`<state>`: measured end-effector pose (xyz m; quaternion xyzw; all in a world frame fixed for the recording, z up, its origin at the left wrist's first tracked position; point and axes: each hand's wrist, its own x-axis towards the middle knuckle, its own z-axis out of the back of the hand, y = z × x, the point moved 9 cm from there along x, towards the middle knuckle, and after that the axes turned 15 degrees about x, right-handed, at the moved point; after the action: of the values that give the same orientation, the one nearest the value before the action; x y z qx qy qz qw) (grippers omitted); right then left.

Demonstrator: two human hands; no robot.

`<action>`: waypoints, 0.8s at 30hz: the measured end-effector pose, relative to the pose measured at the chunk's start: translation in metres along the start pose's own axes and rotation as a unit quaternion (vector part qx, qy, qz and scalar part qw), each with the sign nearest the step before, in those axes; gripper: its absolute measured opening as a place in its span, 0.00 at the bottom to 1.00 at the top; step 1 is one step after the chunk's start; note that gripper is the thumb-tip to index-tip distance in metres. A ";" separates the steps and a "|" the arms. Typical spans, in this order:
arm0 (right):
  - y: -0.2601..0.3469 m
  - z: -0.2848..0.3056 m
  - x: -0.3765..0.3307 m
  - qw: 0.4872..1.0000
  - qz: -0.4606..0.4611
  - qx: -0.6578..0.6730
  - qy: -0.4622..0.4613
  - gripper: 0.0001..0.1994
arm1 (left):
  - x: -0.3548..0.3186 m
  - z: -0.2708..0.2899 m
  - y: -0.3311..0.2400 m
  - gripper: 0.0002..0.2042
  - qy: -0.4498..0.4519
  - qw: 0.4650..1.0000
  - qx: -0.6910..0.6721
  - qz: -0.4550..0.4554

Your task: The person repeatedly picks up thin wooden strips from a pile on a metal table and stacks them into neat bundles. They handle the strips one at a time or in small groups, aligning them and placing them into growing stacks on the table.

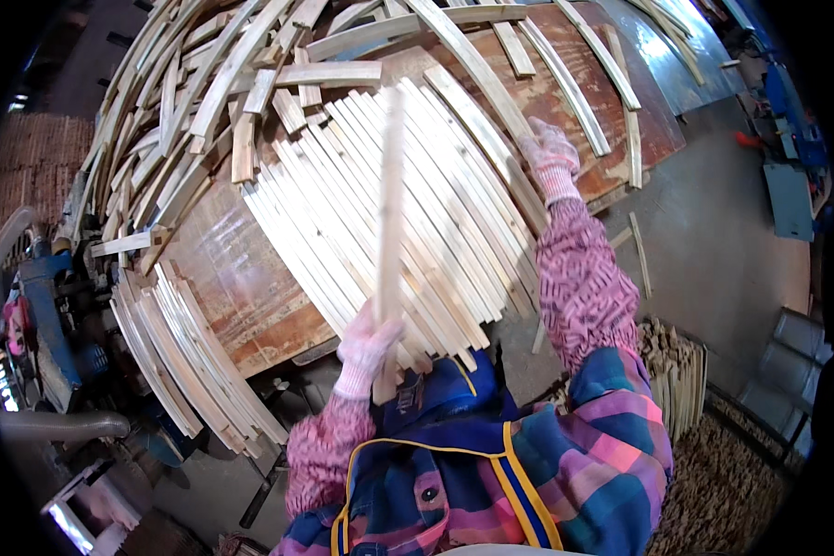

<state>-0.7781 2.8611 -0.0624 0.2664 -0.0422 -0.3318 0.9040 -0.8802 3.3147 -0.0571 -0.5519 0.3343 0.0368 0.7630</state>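
The gloved left hand [366,345] gripped a pale wooden slat [391,195] upright, clear of the neat bench stack of pale slats [380,232], while the gloved right hand [549,146] lay closed upon that stack's far edge, steadying it.

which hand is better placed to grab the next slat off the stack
Right, probably. The right hand already rests at the far edge of the stacked slats, while the left hand is gripping an upright slat.

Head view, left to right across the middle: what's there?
Blue machine → curved slat stack → left hand holding an upright stick → right hand on the slat pile → short slat bundle → grey floor.
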 end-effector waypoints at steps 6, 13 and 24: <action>0.005 -0.048 0.037 0.993 -0.040 -0.054 0.101 0.43 | -0.065 0.108 0.087 0.23 -0.413 0.906 0.092 0.019; -0.032 -0.027 -0.023 0.867 -0.035 0.468 0.166 0.19 | -0.010 0.109 0.114 0.28 -0.320 0.887 0.330 0.046; 0.152 -0.020 -0.234 0.887 0.299 0.065 0.345 0.21 | 0.043 -0.017 -0.084 0.36 -0.109 0.974 0.123 -0.153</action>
<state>-0.8664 3.1128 0.0214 0.3968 0.1736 0.0708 0.8986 -0.8194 3.2543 -0.0149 -0.4908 0.1631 -0.0620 0.8536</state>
